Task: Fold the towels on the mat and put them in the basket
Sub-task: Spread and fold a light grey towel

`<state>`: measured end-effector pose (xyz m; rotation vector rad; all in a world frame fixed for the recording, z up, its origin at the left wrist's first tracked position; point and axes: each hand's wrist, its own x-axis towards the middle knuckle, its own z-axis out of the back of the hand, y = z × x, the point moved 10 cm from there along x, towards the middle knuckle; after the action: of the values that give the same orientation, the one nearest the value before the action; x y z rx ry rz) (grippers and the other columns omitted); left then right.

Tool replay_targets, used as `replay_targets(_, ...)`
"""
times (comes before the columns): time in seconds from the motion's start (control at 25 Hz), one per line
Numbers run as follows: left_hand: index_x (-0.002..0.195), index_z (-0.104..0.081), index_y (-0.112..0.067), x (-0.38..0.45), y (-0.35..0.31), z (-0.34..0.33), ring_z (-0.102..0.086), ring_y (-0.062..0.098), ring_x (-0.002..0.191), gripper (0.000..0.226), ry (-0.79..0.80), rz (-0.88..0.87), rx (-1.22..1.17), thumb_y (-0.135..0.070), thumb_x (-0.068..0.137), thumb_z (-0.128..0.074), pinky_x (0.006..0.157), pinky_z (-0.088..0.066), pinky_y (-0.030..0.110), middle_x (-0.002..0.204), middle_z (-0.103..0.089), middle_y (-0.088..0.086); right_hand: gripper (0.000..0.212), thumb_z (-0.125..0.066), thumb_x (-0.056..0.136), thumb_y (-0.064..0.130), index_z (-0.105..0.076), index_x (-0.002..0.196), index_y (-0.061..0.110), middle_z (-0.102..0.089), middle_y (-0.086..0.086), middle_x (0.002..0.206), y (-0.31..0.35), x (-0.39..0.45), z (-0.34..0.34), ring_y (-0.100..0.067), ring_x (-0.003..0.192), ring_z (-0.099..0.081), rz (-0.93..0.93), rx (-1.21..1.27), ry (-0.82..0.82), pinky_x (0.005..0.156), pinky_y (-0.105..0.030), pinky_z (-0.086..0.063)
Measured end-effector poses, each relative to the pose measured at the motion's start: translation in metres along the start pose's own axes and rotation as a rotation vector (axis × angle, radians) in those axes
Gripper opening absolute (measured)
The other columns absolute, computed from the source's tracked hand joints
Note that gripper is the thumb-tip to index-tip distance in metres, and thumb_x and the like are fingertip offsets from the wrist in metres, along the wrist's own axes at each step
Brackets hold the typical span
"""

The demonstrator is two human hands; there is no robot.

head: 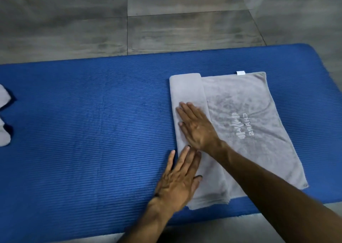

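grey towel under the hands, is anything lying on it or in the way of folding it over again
Nothing visible is. Only the left hand and right hand lie flat on the folded strip of the grey towel, and the blue mat around it is bare. The basket is not clearly in view.

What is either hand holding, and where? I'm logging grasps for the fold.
Nothing is gripped. Both hands lie flat on the towel's folded left strip: the right hand mid-strip, the left hand at its near end.

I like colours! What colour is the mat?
Blue, with thin ribbed lines: the mat, clearest in the head view.
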<state>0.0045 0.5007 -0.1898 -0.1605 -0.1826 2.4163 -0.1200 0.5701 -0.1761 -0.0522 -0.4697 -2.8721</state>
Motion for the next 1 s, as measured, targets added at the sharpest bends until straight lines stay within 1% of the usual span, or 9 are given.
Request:
replay_targets(0.24, 0.154, -0.022, -0.018, 0.0, 0.004, -0.005, -0.007, 0.021, 0.15, 0.062, 0.036, 0.001, -0.064, -0.045, 0.099, -0.029, 0.116, -0.025, 0.053, 0.163, -0.009, 0.003, 0.067, -0.028, 0.095, 0.058, -0.037, 0.15, 0.02, -0.033, -0.009, 0.157, -0.028, 0.087, -0.008, -0.033, 0.145, -0.027, -0.064, -0.178, -0.003, 0.115, -0.051, -0.02)
replay_targets(0.36, 0.155, -0.015, -0.026, -0.001, 0.001, -0.01, 0.005, 0.021, 0.151, 0.062, 0.084, -0.043, -0.125, -0.049, 0.099, -0.026, 0.117, -0.012, 0.056, 0.164, 0.003, 0.002, 0.076, -0.017, 0.091, 0.067, -0.025, 0.154, 0.025, -0.022, -0.007, 0.161, -0.035, 0.105, -0.013, -0.032, 0.148, -0.016, -0.118, -0.221, 0.04, 0.119, -0.053, -0.01)
replay_targets(0.48, 0.154, -0.014, -0.031, -0.001, 0.001, -0.012, 0.016, 0.017, 0.149, 0.061, 0.114, -0.075, -0.2, -0.053, 0.099, -0.028, 0.117, -0.001, 0.056, 0.163, 0.012, -0.003, 0.079, -0.018, 0.089, 0.069, -0.024, 0.154, 0.024, -0.023, -0.009, 0.161, -0.037, 0.113, -0.011, -0.033, 0.148, -0.016, -0.135, -0.214, 0.012, 0.118, -0.053, -0.009)
replay_targets(0.6, 0.145, -0.042, -0.028, -0.001, 0.006, 0.008, -0.008, 0.017, 0.15, 0.052, -0.033, 0.04, -0.365, -0.045, 0.096, -0.044, 0.118, -0.02, 0.05, 0.163, -0.013, -0.002, 0.079, -0.038, 0.086, 0.07, -0.041, 0.144, 0.016, -0.04, -0.012, 0.149, -0.018, 0.097, 0.012, -0.033, 0.14, -0.033, -0.093, -0.114, -0.092, 0.115, -0.051, -0.02)
replay_targets(0.68, 0.132, -0.055, -0.025, -0.008, 0.029, 0.028, -0.041, 0.02, 0.132, 0.044, -0.227, 0.401, -0.517, -0.037, 0.089, -0.056, 0.106, -0.04, 0.04, 0.146, -0.044, 0.0, 0.06, -0.048, 0.083, 0.067, -0.059, 0.108, 0.013, -0.059, -0.01, 0.11, 0.009, 0.067, 0.034, -0.032, 0.104, -0.055, -0.062, -0.101, -0.217, 0.091, -0.045, -0.038)
replay_targets(0.76, 0.125, -0.054, -0.023, -0.022, 0.049, 0.026, -0.051, 0.022, 0.111, 0.047, -0.269, 0.784, -0.649, -0.035, 0.081, -0.065, 0.094, -0.044, 0.038, 0.122, -0.057, 0.001, 0.051, -0.058, 0.079, 0.064, -0.057, 0.079, 0.013, -0.061, -0.008, 0.075, 0.03, 0.032, 0.031, -0.029, 0.069, -0.059, -0.132, -0.216, -0.221, 0.065, -0.036, -0.035)
replay_targets(0.8, 0.121, -0.053, -0.023, -0.025, 0.05, 0.019, -0.055, 0.023, 0.105, 0.046, -0.216, 0.882, -0.698, -0.037, 0.08, -0.066, 0.091, -0.045, 0.038, 0.114, -0.061, 0.002, 0.048, -0.065, 0.075, 0.06, -0.055, 0.071, 0.013, -0.061, -0.007, 0.065, 0.035, 0.016, 0.026, -0.027, 0.058, -0.059, -0.208, -0.252, -0.159, 0.058, -0.032, -0.032)
replay_targets(0.88, 0.108, -0.057, -0.023, -0.025, 0.049, 0.009, -0.062, 0.025, 0.096, 0.032, -0.077, 0.921, -0.705, -0.043, 0.084, -0.061, 0.083, -0.048, 0.037, 0.1, -0.067, 0.003, 0.036, -0.071, 0.073, 0.045, -0.054, 0.069, 0.013, -0.065, -0.006, 0.065, 0.032, -0.002, 0.019, -0.027, 0.057, -0.063, -0.371, -0.231, -0.051, 0.055, -0.027, -0.028)
replay_targets(1.0, 0.093, -0.063, -0.02, -0.022, 0.047, 0.008, -0.064, 0.025, 0.091, 0.024, 0.01, 0.871, -0.748, -0.043, 0.088, -0.056, 0.079, -0.049, 0.035, 0.095, -0.068, 0.002, 0.017, -0.057, 0.085, 0.031, -0.052, 0.078, 0.016, -0.069, -0.004, 0.085, 0.022, -0.007, 0.02, -0.023, 0.077, -0.064, -0.518, -0.088, 0.064, 0.061, -0.026, -0.03)
